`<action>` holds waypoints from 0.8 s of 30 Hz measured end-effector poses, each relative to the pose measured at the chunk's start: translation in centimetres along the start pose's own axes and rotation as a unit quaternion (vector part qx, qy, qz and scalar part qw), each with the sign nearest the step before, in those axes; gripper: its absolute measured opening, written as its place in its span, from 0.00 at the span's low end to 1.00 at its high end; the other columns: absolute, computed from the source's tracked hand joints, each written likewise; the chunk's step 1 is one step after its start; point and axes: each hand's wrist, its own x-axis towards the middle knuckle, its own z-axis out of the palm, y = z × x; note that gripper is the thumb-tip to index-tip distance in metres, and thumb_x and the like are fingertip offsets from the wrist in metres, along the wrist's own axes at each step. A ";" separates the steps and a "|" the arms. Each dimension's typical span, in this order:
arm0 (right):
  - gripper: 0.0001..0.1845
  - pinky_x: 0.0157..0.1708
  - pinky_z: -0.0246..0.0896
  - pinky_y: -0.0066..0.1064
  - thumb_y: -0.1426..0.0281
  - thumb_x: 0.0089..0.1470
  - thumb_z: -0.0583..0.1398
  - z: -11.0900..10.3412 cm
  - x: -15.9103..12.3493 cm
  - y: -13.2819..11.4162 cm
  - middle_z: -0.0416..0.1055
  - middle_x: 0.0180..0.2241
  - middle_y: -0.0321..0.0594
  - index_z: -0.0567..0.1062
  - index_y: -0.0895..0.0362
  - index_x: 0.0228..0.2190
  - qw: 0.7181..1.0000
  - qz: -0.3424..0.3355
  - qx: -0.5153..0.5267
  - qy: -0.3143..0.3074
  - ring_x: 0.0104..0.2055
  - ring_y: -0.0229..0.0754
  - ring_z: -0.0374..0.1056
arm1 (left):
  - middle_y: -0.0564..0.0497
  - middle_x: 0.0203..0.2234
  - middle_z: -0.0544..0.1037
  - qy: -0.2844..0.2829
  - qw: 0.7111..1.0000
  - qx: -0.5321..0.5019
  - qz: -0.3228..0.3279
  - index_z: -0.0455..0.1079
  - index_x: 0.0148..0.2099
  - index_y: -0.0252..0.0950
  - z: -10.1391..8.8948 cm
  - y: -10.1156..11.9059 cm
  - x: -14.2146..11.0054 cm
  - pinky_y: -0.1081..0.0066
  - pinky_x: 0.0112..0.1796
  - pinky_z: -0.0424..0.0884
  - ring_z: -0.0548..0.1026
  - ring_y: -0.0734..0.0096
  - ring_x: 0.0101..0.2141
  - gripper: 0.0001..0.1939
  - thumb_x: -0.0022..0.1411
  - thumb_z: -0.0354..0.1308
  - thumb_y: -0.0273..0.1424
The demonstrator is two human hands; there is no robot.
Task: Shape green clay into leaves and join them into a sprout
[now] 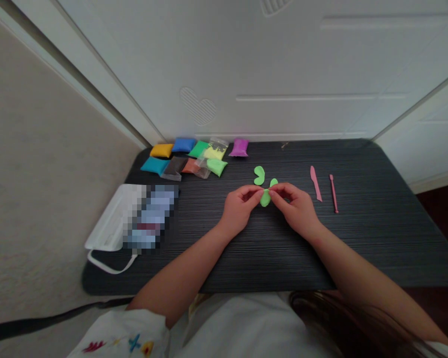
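Between my two hands, over the middle of the dark table, is a flattened light green piece of modelling clay [265,198]. My left hand [242,207] pinches its left edge between thumb and fingers. On the other edge, my right hand [293,205] pinches it the same way. Just beyond the fingers lies a heart-shaped green clay piece [260,175], tilted on its side. Another bit of green clay [274,182] shows behind my right fingertips, partly hidden by them.
Several coloured clay packets [184,145] lie at the back left, with a purple packet [239,147] beside them. A pink clay knife [315,183] and a thin pink tool [333,193] lie on the right. A white face mask [110,219] and a blurred-out phone [152,219] are on the left.
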 end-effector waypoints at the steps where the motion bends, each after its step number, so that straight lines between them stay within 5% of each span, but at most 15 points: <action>1: 0.09 0.34 0.61 0.31 0.65 0.50 0.55 0.0 0.0 0.0 0.71 0.31 0.36 0.71 0.54 0.33 1.000 -0.003 0.002 0.006 0.32 0.38 0.66 | 0.51 0.29 0.75 -0.001 1.000 -0.001 -0.001 0.71 0.34 0.35 0.0 0.0 0.0 0.71 0.35 0.66 0.71 0.72 0.30 0.11 0.51 0.55 0.37; 24: 0.09 0.31 0.60 0.31 0.65 0.50 0.55 0.1 -0.1 -0.1 0.69 0.28 0.36 0.71 0.53 0.34 0.999 -0.020 -0.017 -0.021 0.29 0.37 0.64 | 0.52 0.28 0.74 -0.004 0.999 -0.043 -0.027 0.71 0.33 0.34 0.2 0.0 0.1 0.71 0.35 0.66 0.70 0.73 0.30 0.10 0.51 0.56 0.36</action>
